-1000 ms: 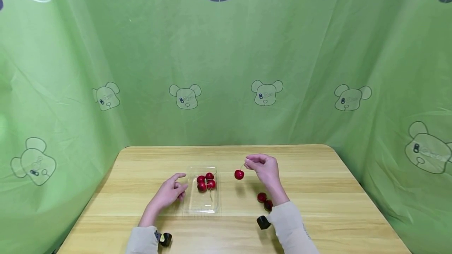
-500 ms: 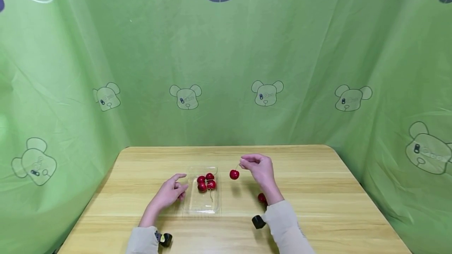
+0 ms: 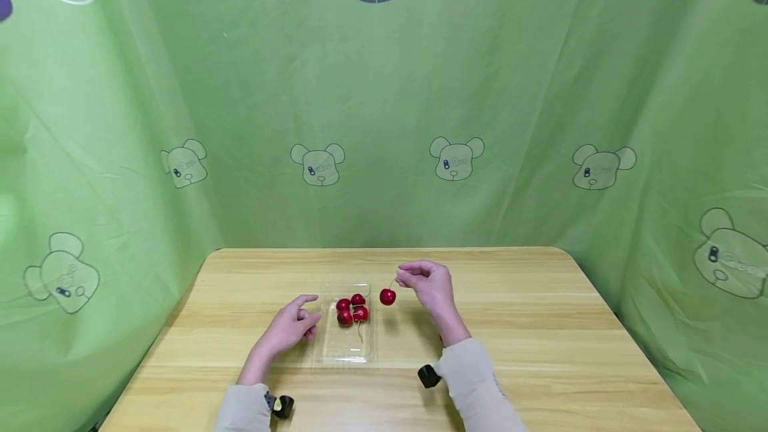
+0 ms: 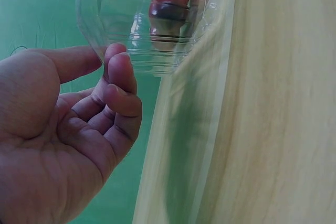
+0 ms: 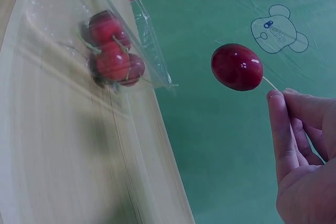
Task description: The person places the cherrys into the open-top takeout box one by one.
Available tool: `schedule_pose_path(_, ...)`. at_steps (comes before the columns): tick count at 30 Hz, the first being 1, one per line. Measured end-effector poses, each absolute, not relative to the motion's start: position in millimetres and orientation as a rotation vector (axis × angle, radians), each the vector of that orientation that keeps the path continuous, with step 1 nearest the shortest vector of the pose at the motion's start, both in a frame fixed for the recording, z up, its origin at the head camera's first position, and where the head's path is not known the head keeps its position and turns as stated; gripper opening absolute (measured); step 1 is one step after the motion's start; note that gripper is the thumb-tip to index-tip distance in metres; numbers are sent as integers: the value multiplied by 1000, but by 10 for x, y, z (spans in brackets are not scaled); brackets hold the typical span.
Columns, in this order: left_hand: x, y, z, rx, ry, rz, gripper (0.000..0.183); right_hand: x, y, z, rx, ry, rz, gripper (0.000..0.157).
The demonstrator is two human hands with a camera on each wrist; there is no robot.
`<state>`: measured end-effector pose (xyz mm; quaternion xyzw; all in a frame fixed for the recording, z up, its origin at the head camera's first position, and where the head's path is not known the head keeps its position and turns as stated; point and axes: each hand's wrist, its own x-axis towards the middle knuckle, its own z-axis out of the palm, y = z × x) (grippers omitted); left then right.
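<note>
My right hand [image 3: 429, 285] pinches the thin stem of a dark red cherry [image 3: 387, 297], which dangles above the table just right of a clear plastic box [image 3: 336, 351]. In the right wrist view the cherry [image 5: 237, 67] hangs from the stem between thumb and forefinger. Several red cherries [image 3: 345, 318] with stems lie together in the box, toward its right side. On the box's left side my left hand [image 3: 287, 327] holds the rim. The left wrist view shows its thumb and forefinger [image 4: 122, 72] at the clear rim, the other fingers bent.
A light wooden table [image 3: 540, 352] fills the lower part of the head view. Green curtain [image 3: 384, 212] with printed bear heads surrounds its back and sides. Behind the right wrist a sliver of red [image 3: 441, 339] shows, mostly hidden.
My right hand has moved left with the hanging cherry, bringing it close to the box's right edge. My right forearm now covers the cherries on the table. The left hand stays put.
</note>
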<state>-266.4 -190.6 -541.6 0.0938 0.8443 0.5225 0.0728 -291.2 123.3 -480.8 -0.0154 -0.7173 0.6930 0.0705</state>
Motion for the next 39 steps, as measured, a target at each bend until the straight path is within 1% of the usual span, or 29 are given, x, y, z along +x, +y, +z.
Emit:
schedule_pose_path(9,-2667,-1897,-5428,302,2538,1571,53,-2934,1090,-4803,-10,-2165,2096,21)
schedule_pose_path(16,-2660,-1897,-5419,286,2542,1556,53,-2945,974,-4833,-3,-2185,2085,17)
schedule_pose_path(33,-2645,-1892,-5390,286,2504,1610,54,-3019,644,-4933,35,-2212,2124,21)
schedule_pose_path(39,-2649,-1894,-5401,277,2515,1575,53,-3015,545,-4962,52,-2246,2115,20)
